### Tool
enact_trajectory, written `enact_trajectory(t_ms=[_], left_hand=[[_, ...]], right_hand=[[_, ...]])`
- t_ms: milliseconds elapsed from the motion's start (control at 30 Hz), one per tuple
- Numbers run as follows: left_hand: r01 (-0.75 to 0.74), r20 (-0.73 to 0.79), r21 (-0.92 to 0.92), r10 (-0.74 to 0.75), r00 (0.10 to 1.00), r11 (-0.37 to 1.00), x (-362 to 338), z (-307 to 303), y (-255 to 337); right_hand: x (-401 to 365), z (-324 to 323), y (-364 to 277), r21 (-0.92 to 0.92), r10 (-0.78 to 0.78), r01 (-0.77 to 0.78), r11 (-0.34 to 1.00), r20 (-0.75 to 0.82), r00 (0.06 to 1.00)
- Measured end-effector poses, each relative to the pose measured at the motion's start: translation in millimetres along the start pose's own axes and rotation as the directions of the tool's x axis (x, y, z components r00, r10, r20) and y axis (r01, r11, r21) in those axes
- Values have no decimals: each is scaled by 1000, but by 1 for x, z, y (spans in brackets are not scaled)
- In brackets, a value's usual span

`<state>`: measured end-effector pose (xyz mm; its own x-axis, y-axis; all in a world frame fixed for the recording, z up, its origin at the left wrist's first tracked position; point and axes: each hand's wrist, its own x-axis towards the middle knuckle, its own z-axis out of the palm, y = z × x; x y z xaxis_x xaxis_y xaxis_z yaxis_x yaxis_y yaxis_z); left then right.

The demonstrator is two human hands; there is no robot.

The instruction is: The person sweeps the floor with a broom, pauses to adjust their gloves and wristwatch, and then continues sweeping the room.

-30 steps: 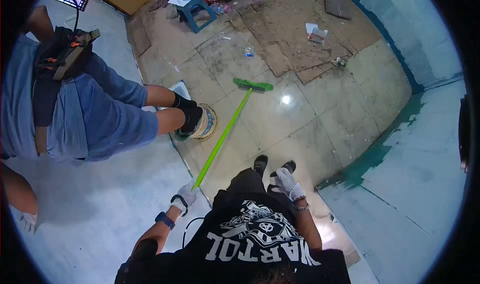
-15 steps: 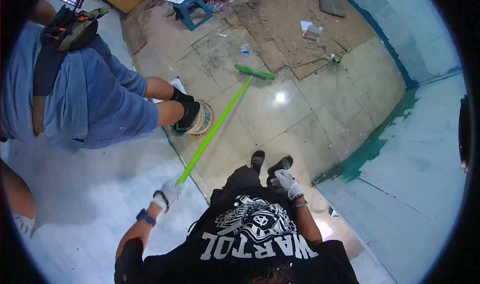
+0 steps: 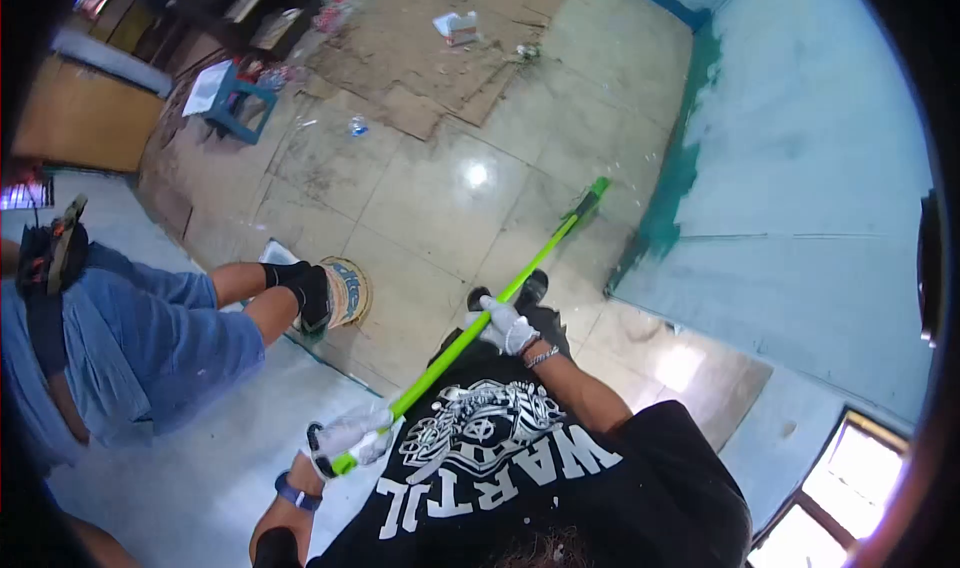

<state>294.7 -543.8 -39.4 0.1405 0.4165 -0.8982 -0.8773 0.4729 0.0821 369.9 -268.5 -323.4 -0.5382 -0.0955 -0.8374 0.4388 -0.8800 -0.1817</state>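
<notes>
A green broom (image 3: 440,366) slants across in front of my body, its bristle head (image 3: 592,198) at the upper right near the foot of the wall. My left hand (image 3: 355,436), in a white glove, is closed around the handle close to its end. Further up the handle, my right hand (image 3: 506,326), gloved too, grips it over my dark shoes. Whether the bristles touch the tiles is hard to tell.
To the left, a person in denim shorts (image 3: 170,313) stands on a bucket (image 3: 347,293). A blue stool (image 3: 240,103), torn cardboard (image 3: 410,111) and scattered litter lie further off. A pale wall with green paint (image 3: 665,198) bounds the right side.
My right hand has left my waist and taken hold of the broom handle. The broom head has swung right, toward the wall, and the view has turned right.
</notes>
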Motion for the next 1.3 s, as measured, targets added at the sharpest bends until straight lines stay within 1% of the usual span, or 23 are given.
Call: enact_trajectory(t_ms=[67,167,200,267,300,333,367,400,500,600,633,733,767,800,833,867,933,1033,1133,1167,1200,1267,1300], left_hand=[[-195,87,115,185,979,974,-4,32,35],[-400,224,421,334,916,814,-7,83,73],[-632,392,544,498,773,552,0,83,80],[-667,456,737,650,608,107,14,105,106],[-735,385,658,766,515,163,26,129,116],[-801,360,590,857,370,98,46,142,132],[-889,420,450,860,291,81,66,147,150],[-954,469,294,862,193,53,84,154,174],[-983,341,127,925,167,130,119,198,240],[-975,297,29,929,219,220,158,242,317],[-978,294,70,933,210,198,170,256,341],[-976,279,197,949,145,91,200,302,406],[-970,276,240,955,104,37,205,317,432],[-990,253,119,961,108,80,204,323,448],[-986,230,147,967,112,80,196,317,441],[-981,211,176,970,120,83,193,316,435],[-982,245,182,965,90,45,186,321,446],[-989,278,131,955,100,65,167,334,470],[-961,225,136,937,266,240,179,372,532],[-964,270,104,926,263,243,199,375,549],[-931,201,188,916,347,312,208,385,558],[-941,245,191,915,322,280,252,393,577],[-948,221,245,940,259,204,261,393,585]], right_hand=[[-6,-6,-13,245,-191,219,944,-131,973],[3,-34,-50,276,-400,478,834,-294,868],[2,-40,-63,306,-419,509,805,-316,851],[19,-56,-94,349,-421,542,765,-366,830],[29,-63,-109,360,-463,594,720,-390,796],[34,-67,-120,368,-490,638,676,-422,763],[27,-66,-135,349,-574,682,643,-370,731],[32,-70,-153,438,-532,645,626,-365,764],[33,-64,-219,655,-386,504,563,-331,861],[54,-73,-285,682,-433,505,530,-295,852],[60,-77,-310,671,-443,545,503,-341,829],[114,-120,-377,612,-551,522,594,-162,818],[151,-132,-395,643,-514,488,590,-166,841],[178,-130,-410,678,-481,461,573,-177,859],[86,-62,-418,592,-427,524,612,-311,849],[83,-53,-418,632,-413,516,578,-319,853],[78,-42,-440,521,-463,534,666,-273,843],[53,-32,-467,595,-479,493,635,-198,855],[43,-48,-526,571,-440,573,587,-370,819],[50,-71,-537,554,-441,563,613,-352,826],[66,-97,-548,535,-445,556,637,-334,831],[83,-106,-576,522,-421,560,643,-369,828],[111,-119,-586,415,-484,564,714,-290,826]])
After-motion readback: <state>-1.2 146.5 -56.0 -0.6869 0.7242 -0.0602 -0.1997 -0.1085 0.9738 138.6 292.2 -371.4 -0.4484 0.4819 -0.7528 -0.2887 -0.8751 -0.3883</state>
